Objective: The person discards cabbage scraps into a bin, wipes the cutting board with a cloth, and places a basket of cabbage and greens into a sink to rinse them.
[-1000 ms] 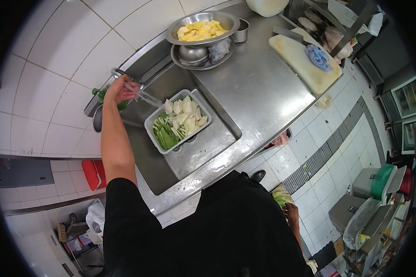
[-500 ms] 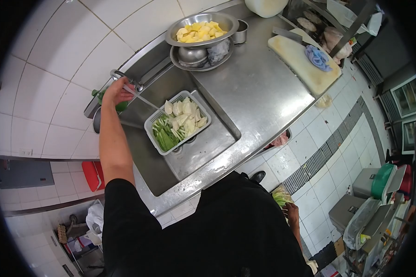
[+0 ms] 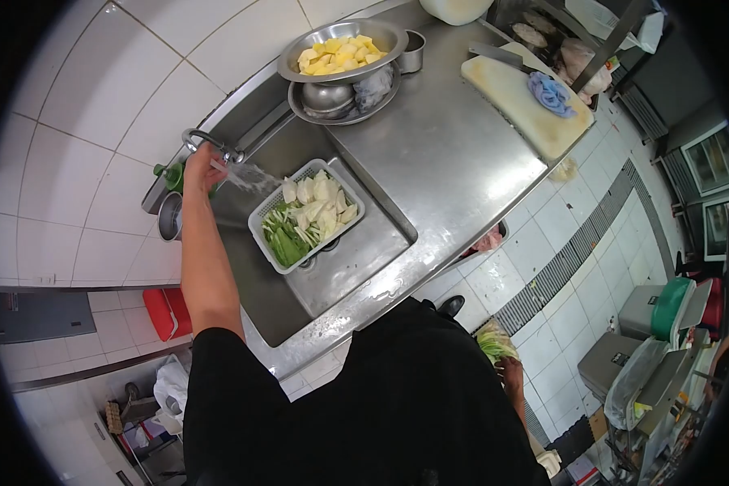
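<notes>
Steel sink (image 3: 344, 271) | left hand (image 3: 198, 172) fingers clamped on tap (image 3: 212, 144) | right hand (image 3: 510, 374) fingers clamped on greens (image 3: 494, 343)

Commercial kitchen: steel sink (image 3: 356, 267), tiled wall (image 3: 81, 138), cutting board (image 3: 518, 101), floor drain grate (image 3: 575, 259).

Steel bowl of yellow chunks (image 3: 338, 50) upper centre on surface (image 3: 454, 154); cutting board (image 3: 526, 101) with blue cloth (image 3: 550, 92) upper right; red container (image 3: 167, 313) lower left.
</notes>
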A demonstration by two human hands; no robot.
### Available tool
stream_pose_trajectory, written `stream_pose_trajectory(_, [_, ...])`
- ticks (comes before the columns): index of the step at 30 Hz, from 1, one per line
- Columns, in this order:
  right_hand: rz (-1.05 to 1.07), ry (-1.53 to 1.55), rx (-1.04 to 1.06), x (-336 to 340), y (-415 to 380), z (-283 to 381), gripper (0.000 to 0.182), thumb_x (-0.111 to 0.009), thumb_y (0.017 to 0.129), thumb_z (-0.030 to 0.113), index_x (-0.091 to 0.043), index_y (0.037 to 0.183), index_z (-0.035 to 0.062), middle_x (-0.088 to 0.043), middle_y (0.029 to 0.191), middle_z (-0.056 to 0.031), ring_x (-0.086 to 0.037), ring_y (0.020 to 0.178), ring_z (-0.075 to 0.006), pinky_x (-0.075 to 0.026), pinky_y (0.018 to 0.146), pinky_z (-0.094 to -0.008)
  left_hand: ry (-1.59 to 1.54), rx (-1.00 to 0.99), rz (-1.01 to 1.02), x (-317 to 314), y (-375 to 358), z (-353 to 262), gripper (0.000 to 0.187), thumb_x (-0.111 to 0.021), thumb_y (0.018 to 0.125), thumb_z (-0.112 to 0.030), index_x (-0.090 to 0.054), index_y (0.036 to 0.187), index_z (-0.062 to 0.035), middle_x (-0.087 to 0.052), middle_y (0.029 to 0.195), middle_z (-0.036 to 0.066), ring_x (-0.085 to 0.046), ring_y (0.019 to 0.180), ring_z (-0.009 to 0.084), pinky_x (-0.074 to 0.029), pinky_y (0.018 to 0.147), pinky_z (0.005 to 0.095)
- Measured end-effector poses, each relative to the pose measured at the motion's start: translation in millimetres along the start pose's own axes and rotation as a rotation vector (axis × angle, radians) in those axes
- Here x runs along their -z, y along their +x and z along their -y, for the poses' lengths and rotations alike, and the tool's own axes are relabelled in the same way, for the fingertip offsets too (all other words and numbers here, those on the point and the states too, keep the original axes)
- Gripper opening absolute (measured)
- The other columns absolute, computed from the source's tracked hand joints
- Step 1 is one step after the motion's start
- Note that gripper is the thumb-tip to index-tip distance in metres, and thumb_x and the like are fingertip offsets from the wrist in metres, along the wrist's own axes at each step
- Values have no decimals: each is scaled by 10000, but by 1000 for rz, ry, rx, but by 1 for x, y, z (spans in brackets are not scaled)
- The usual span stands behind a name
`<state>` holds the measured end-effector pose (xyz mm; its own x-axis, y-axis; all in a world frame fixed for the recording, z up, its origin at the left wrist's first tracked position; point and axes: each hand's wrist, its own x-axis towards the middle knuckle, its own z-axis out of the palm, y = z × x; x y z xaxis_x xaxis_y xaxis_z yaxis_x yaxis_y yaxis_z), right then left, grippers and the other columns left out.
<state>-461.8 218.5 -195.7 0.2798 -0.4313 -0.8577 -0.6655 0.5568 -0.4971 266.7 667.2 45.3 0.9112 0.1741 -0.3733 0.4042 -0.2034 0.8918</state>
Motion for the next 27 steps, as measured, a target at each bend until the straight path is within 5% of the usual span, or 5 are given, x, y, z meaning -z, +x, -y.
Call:
stream_pose_trajectory(11, [0,42,-19,-3,1,12,223,-518,896,204,-551,1012,18,-567,759,-60,-576,585,-150,-448,484,-250,192,-54,-68,2,-4,-7,443,-516,829,-356,-529,969,64,-604,819,173,-605,694,257,-533,622,368])
stream_pose_trajectory(17, [6,28,-17,-4,4,5,237,-530,889,218,-554,1004,12,-577,766,-69,-585,589,-156,-463,491,-255,168,121,83,2,-19,-14,459,-464,867,-388,-530,961,57,-638,792,186,-618,631,254,-540,603,344])
stream_pose_trajectory(23, [11,43,19,0,7,6,225,-524,892,209,-557,986,7,-577,748,-68,-582,577,-156,-459,482,-250,126,114,24,-1,-23,-8,447,-506,853,-423,-557,931,15,-629,815,130,-612,723,211,-516,619,336])
stream_pose_trajectory(25, [9,48,32,-1,7,8,219,-522,893,204,-558,983,7,-575,742,-66,-578,571,-154,-455,476,-248,277,47,221,6,-16,7,399,-512,865,-374,-570,1053,-27,-630,942,91,-603,891,202,-502,772,327])
stream_pose_trajectory(27, [35,27,-2,-1,9,9,222,-519,895,197,-557,992,2,-571,737,-63,-569,560,-152,-447,467,-243,330,20,206,3,-15,22,326,-522,856,-340,-571,1003,-54,-608,880,62,-574,829,177,-474,742,318])
